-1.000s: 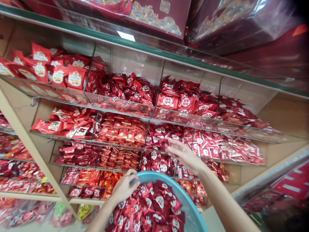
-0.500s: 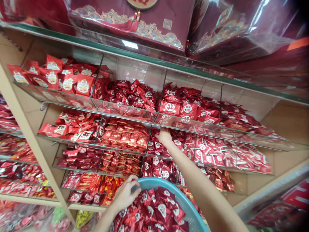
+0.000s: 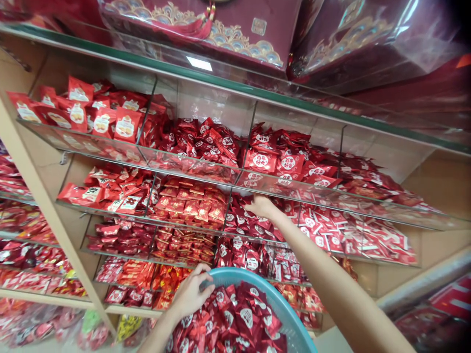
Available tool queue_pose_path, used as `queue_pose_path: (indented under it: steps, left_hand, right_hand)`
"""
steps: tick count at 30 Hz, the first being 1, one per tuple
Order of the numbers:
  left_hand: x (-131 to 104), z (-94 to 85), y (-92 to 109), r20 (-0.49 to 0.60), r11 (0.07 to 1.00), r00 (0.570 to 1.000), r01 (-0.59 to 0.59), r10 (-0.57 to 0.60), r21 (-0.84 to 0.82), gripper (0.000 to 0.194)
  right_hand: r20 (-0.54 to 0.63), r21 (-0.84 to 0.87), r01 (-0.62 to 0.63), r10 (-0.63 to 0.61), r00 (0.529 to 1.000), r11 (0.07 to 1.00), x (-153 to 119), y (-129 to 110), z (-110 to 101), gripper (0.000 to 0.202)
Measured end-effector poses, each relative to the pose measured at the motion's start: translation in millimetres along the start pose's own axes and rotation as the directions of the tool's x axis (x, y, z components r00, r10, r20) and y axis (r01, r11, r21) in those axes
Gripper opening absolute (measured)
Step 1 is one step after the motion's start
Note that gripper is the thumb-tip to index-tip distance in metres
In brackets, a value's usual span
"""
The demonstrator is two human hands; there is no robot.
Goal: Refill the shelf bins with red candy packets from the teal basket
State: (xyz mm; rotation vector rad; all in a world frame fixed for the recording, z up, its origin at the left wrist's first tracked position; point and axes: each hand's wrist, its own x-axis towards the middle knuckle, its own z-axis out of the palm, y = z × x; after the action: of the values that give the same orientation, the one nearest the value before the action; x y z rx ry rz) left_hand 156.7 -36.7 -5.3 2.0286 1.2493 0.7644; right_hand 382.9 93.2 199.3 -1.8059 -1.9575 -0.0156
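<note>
My left hand [image 3: 193, 293] is closed over the left rim of a blue plastic basket [image 3: 281, 300], thumb and fingers curled at the edge. Inside the basket lies a heap of dark red snack packets [image 3: 235, 316] with white printed labels. My right hand [image 3: 262, 207] reaches into a middle shelf compartment, over similar dark red packets [image 3: 241, 215]. Its thumb side points left and looks stretched out, with the other fingers partly hidden. I see no packet held in it.
Glass-fronted shelves hold red packets [image 3: 125, 125], gold-printed packets [image 3: 191, 206] and pink-white packets [image 3: 331, 228]. A green-edged glass shelf [image 3: 228, 90] with maroon gift boxes [image 3: 239, 34] overhangs the rows. A wooden upright [image 3: 51, 220] stands left.
My right hand has shifted slightly right within the compartment, its forearm swinging right. The left hand stays at the basket rim. The view has tilted slightly.
</note>
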Motion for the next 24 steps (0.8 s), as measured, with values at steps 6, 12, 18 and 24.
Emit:
queue_pose_path:
  steps: [6, 12, 18, 24]
  left_hand:
    - [-0.2, -0.7, 2.5, 0.009, 1.0, 1.0, 0.012, -0.012, 0.001, 0.018]
    - [-1.2, -2.0, 5.0, 0.017, 1.0, 0.999, 0.03, -0.03, 0.01, 0.017]
    - [-0.8, -1.7, 4.8, 0.018, 0.999, 0.999, 0.035, -0.035, 0.002, 0.018]
    - [0.0, -1.5, 3.8, 0.02, 1.0, 0.999, 0.025, -0.025, 0.0, 0.019]
  right_hand:
    - [0.221, -0.012, 0.136, -0.13, 0.967, 0.991, -19.6, 1.2, 2.2, 0.05]
    - [0.309, -0.103, 0.139, -0.101, 0.946, 0.985, -29.2, -1.8, 16.6, 0.07]
    - [0.236, -0.029, 0.206, -0.193, 0.952, 0.978, -24.8, 2.1, 10.4, 0.072]
    - [0.21, -0.081, 0.218, -0.197, 0.958, 0.973, -20.2, 19.7, -24.6, 0.066]
